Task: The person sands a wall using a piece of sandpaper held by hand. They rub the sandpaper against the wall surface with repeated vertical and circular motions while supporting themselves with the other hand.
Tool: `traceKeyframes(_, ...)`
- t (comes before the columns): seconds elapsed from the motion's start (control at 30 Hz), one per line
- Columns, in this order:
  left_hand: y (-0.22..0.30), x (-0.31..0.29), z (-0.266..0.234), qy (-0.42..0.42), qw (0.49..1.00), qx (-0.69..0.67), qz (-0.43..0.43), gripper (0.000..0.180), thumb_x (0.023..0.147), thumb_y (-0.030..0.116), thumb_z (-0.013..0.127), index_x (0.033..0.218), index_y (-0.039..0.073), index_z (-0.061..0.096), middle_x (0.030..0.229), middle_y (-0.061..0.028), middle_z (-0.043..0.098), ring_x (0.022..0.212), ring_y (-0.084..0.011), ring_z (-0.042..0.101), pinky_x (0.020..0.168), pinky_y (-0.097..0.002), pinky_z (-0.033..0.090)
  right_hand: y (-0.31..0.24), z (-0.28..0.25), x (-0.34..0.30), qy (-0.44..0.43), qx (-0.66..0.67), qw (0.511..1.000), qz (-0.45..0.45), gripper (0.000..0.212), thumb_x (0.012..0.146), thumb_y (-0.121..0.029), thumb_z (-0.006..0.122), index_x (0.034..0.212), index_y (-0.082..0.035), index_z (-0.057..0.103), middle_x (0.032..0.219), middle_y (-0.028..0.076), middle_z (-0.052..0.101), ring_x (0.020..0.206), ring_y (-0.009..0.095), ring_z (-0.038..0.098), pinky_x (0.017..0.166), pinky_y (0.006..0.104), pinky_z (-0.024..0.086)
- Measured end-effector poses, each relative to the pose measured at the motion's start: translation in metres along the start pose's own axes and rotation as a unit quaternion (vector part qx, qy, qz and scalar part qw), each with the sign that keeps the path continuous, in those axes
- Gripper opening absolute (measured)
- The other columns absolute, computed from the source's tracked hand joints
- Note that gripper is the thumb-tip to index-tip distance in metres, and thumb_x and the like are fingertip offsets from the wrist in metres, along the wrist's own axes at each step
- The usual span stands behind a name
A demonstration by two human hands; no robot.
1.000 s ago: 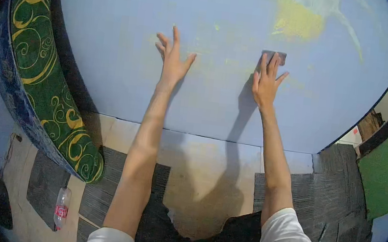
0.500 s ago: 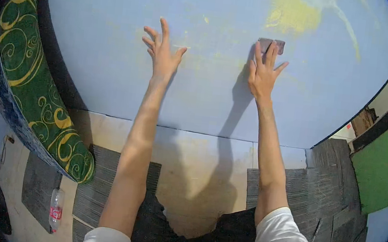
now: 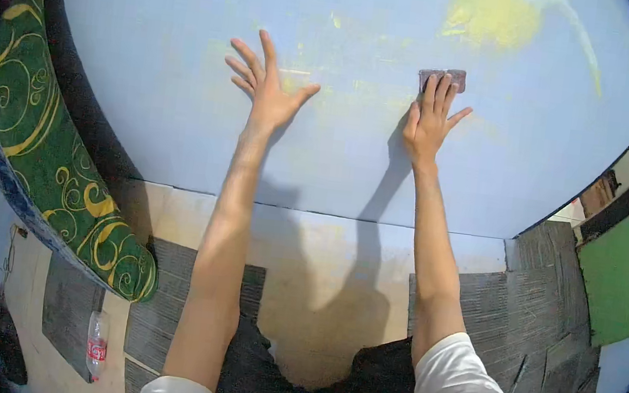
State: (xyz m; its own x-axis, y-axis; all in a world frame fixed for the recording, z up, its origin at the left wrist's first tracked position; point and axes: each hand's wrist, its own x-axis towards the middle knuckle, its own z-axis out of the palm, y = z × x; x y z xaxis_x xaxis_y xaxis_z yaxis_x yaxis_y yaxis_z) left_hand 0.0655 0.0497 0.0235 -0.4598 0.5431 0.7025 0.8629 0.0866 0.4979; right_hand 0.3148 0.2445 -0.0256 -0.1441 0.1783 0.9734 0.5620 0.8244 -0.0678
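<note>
A pale blue wall (image 3: 335, 152) with worn yellow patches fills the upper middle. My left hand (image 3: 269, 102) rests against it, open, with the fingers spread and nothing held. A thin pale line shows on the wall just right of those fingers. Farther right, my right hand (image 3: 427, 128) presses a small dark, brownish-purple piece of what looks like sandpaper (image 3: 459, 79) to the wall. Its fingers lie close together over the piece and the thumb stands out to the side. A larger yellow patch (image 3: 497, 19) lies above the right hand.
On the left leans a long green cushion-like panel (image 3: 38, 99) with yellow swirls. A clear plastic bottle (image 3: 97, 342) with a red label is at lower left. Grey ribbed mats (image 3: 536, 292) cover parts of the tan floor (image 3: 322, 267). A green panel (image 3: 620, 270) stands at right.
My right hand has shifted slightly with the sandpaper, and its fingers have drawn closer together. The left hand's fingers have spread a little wider. The whole view has shifted slightly.
</note>
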Motion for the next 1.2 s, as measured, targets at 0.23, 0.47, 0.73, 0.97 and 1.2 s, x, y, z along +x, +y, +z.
traceKeyframes(0.23,-0.012,-0.008,0.01,-0.024,0.998,0.042,0.045,0.16,0.065,0.062,0.094,0.164,0.021,-0.024,0.158,-0.0316,-0.044,0.141,-0.0566,-0.044,0.11,-0.0807,-0.016,0.016,0.02,-0.009,0.106,-0.006,0.994,-0.039,0.065,0.099,-0.047,0.04,0.155,-0.017,0.053,0.168,0.01,0.039,0.161,0.028,0.023,0.129,0.0598,-0.005)
traceKeyframes(0.47,-0.016,-0.007,0.014,-0.02,0.996,0.049,0.074,0.163,0.062,0.066,0.094,0.164,0.022,-0.026,0.156,-0.0347,-0.045,0.138,-0.0605,-0.044,0.108,-0.081,-0.018,0.022,0.014,-0.013,0.075,-0.024,0.994,-0.07,0.065,0.098,-0.046,0.043,0.154,-0.015,0.054,0.168,0.012,0.039,0.161,0.031,0.021,0.127,0.064,-0.006)
traceKeyframes(0.73,-0.017,-0.007,0.015,-0.021,0.996,0.048,0.068,0.162,0.064,0.063,0.094,0.163,0.022,-0.027,0.155,-0.0346,-0.046,0.139,-0.0604,-0.044,0.106,-0.0837,-0.018,0.022,0.019,-0.011,0.09,-0.014,0.994,-0.053,0.065,0.097,-0.041,0.043,0.156,-0.013,0.051,0.17,0.013,0.033,0.161,0.033,0.02,0.126,0.0651,-0.009)
traceKeyframes(0.97,-0.03,-0.005,0.016,-0.026,0.995,0.05,0.077,0.152,0.069,0.077,0.081,0.165,0.02,-0.022,0.158,-0.0348,-0.042,0.14,-0.0606,-0.042,0.107,-0.0817,-0.017,0.017,0.018,-0.007,0.123,0.011,0.992,-0.034,0.065,0.097,-0.04,0.043,0.156,-0.012,0.05,0.169,0.013,0.035,0.161,0.031,0.02,0.127,0.0636,-0.006)
traceKeyframes(1.2,-0.033,-0.006,0.007,-0.055,0.995,0.015,0.087,0.13,0.084,0.085,0.059,0.166,0.022,-0.02,0.159,-0.0331,-0.041,0.141,-0.0632,-0.038,0.107,-0.0815,-0.017,0.015,0.017,-0.013,0.083,-0.005,0.994,-0.064,0.065,0.095,-0.042,0.043,0.154,-0.014,0.054,0.169,0.012,0.036,0.161,0.032,0.022,0.127,0.0647,-0.003)
